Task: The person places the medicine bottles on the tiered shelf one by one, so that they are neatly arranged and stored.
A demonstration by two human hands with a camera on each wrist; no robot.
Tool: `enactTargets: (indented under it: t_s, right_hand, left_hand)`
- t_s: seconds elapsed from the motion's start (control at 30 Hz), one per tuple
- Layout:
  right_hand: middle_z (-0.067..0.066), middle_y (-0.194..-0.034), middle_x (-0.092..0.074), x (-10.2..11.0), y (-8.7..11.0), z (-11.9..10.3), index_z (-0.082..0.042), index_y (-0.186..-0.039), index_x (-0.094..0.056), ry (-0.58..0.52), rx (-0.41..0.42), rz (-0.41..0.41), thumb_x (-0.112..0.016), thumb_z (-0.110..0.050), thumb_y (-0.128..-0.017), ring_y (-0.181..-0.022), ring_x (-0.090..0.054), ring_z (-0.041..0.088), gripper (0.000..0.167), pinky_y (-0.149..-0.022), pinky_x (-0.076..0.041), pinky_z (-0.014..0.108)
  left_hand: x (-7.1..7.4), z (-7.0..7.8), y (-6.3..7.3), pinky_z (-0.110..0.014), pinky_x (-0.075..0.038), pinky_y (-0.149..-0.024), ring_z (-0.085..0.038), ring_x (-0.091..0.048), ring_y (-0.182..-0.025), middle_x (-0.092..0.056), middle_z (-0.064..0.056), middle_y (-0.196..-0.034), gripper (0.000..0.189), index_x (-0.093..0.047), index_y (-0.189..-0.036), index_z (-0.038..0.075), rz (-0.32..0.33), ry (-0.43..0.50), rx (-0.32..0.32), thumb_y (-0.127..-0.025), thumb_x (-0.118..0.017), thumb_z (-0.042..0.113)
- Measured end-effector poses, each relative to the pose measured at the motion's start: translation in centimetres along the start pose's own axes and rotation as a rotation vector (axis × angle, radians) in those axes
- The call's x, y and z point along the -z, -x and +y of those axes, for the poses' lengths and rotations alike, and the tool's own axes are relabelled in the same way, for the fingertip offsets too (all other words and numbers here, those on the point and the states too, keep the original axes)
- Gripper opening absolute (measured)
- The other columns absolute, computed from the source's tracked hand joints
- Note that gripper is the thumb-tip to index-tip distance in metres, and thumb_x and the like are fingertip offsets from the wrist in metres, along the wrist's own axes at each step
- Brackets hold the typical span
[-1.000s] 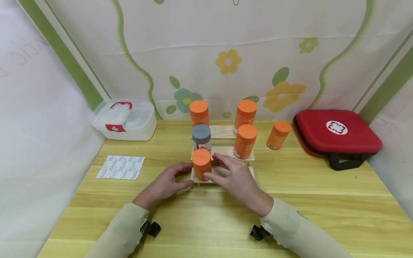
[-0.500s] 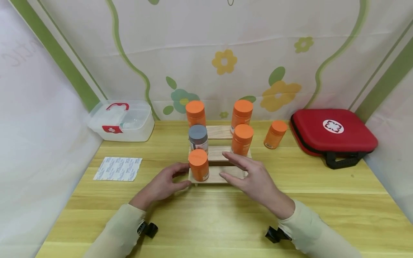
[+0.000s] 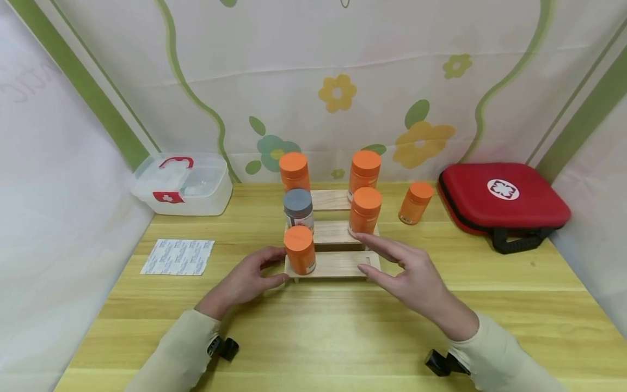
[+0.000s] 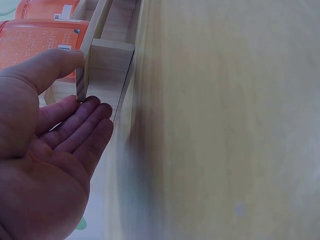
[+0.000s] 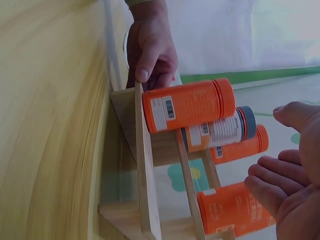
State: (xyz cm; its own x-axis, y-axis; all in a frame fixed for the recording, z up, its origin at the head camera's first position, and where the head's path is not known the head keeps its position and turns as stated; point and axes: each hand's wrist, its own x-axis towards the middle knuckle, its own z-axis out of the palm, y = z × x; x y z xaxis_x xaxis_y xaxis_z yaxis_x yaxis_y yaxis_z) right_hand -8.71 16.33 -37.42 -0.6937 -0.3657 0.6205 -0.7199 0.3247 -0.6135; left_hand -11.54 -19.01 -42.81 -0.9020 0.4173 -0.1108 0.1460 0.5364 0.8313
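A three-tier wooden rack [image 3: 338, 265] stands mid-table. On its lowest tier, at the left end, an orange bottle [image 3: 300, 251] stands upright. Behind that are a grey-capped bottle [image 3: 298, 209] and another orange bottle [image 3: 294, 171]; two more orange bottles, the middle-tier one [image 3: 364, 209] and the top-tier one [image 3: 364, 171], stand on the right side. My left hand [image 3: 252, 276] holds the lowest tier's left end, thumb against the board [image 4: 82, 82] and fingertips just below its end. Thumb and fingers spread apart, my right hand [image 3: 413, 272] holds nothing near the rack's right end.
A smaller orange bottle [image 3: 416, 203] stands on the table right of the rack, beside a red first-aid case [image 3: 514, 204]. At the left are a clear plastic first-aid box [image 3: 196, 190] and a white printed packet [image 3: 177, 257]. A flowered curtain hangs behind.
My right hand has left the front orange bottle and moved right to the rack's far end. The left hand stays at the left end. The head view has shifted slightly.
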Motion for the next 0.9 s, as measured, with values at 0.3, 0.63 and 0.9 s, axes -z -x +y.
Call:
enactTargets:
  t_s: [0.3,0.63,0.9]
  right_hand:
    - [0.017,-0.128,-0.078,2.5,1.2,1.2,0.004,-0.131,-0.073,0.05,0.014,0.075,-0.088,0.019,-0.07,-0.124,-0.071,-0.001,0.065,-0.1,-0.058,0.014]
    - [0.01,-0.134,-0.076,4.8,2.1,2.7,0.001,-0.136,-0.072,0.128,-0.154,0.159,-0.085,0.019,-0.076,-0.124,-0.068,-0.008,0.064,-0.092,-0.055,0.004]
    - [0.023,-0.135,-0.074,6.0,2.4,4.1,0.0,-0.138,-0.072,0.189,-0.311,0.185,-0.086,0.005,-0.086,-0.12,-0.06,-0.022,0.054,-0.088,-0.05,-0.002]
  left_hand:
    - [0.1,-0.2,-0.1,-0.055,-0.045,-0.126,-0.033,-0.058,-0.145,-0.062,-0.008,-0.155,0.057,-0.059,-0.152,0.011,0.008,-0.007,0.013,-0.1,-0.079,0.024]
    - [0.1,-0.1,-0.1,-0.056,-0.044,-0.126,-0.034,-0.058,-0.146,-0.062,-0.009,-0.154,0.056,-0.059,-0.152,0.009,0.004,-0.004,0.02,-0.101,-0.079,0.023]
    - [0.0,-0.2,-0.1,-0.056,-0.045,-0.126,-0.034,-0.058,-0.145,-0.062,-0.01,-0.153,0.056,-0.06,-0.151,0.008,0.001,-0.011,0.013,-0.101,-0.078,0.023]
